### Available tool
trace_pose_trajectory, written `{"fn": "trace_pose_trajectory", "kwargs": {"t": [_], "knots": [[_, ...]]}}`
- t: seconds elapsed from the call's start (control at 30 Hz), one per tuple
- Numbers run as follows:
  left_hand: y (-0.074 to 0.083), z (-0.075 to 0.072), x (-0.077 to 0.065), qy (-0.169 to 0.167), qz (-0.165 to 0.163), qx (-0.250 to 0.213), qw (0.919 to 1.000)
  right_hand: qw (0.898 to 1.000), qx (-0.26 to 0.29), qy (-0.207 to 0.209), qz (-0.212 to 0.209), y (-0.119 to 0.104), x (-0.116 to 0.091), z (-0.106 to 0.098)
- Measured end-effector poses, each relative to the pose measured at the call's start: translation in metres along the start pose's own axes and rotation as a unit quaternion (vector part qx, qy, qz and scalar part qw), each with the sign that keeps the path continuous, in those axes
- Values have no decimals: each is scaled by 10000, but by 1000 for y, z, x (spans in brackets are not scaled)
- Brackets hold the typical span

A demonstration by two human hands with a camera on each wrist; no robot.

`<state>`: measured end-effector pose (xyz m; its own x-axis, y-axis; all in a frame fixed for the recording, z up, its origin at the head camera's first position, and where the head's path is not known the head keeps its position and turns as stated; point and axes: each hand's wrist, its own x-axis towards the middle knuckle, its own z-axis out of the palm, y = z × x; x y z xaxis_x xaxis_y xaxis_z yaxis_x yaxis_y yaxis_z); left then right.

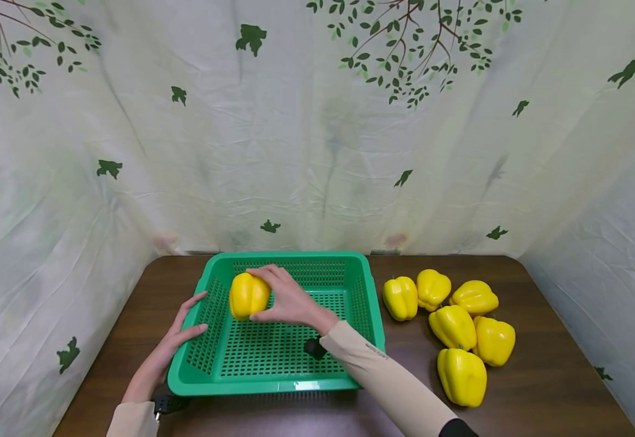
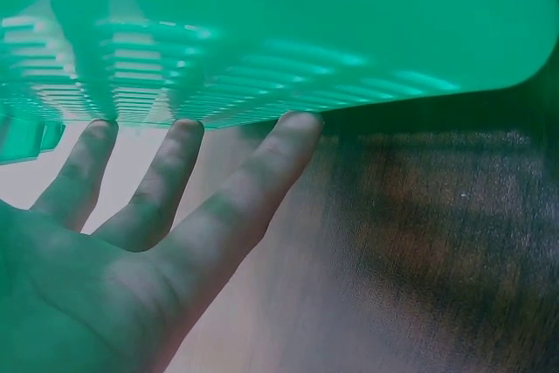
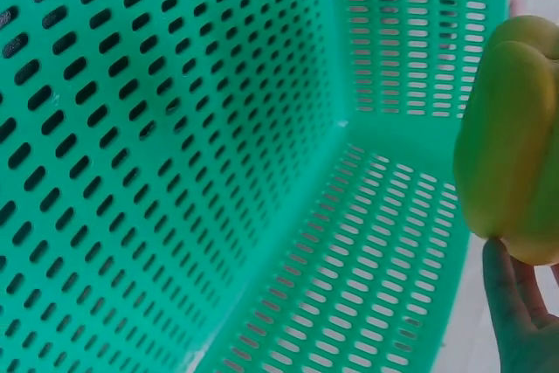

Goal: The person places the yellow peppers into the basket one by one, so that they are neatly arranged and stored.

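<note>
My right hand (image 1: 294, 301) grips a yellow bell pepper (image 1: 249, 296) between thumb and fingers, over the left part of a green plastic basket (image 1: 292, 386). The right wrist view shows the same bell pepper (image 3: 511, 141) at its right edge, above the slotted basket floor (image 3: 175, 128). My left hand (image 1: 171, 346) is at the basket's left side, thumb and fingers at the rim. Seen from the left wrist, the fingers (image 2: 231, 189) are extended, their tips against the slotted outer wall (image 2: 262, 72).
Several yellow bell peppers (image 1: 451, 328) lie grouped on the brown wooden table (image 1: 560, 388) right of the basket. A pale curtain (image 1: 306, 152) with printed leaves hangs behind the table and along both sides.
</note>
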<state>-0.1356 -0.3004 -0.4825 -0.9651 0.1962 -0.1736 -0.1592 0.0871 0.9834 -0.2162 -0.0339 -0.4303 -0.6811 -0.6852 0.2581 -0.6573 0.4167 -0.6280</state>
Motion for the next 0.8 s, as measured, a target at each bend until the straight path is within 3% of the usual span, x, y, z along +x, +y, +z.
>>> {"fn": "trace_pose_trajectory", "kwargs": {"t": [0.8], "knots": [[0,1,-1,-36,46,47,10000,9988,-148,-204,424,23,26,35]]}}
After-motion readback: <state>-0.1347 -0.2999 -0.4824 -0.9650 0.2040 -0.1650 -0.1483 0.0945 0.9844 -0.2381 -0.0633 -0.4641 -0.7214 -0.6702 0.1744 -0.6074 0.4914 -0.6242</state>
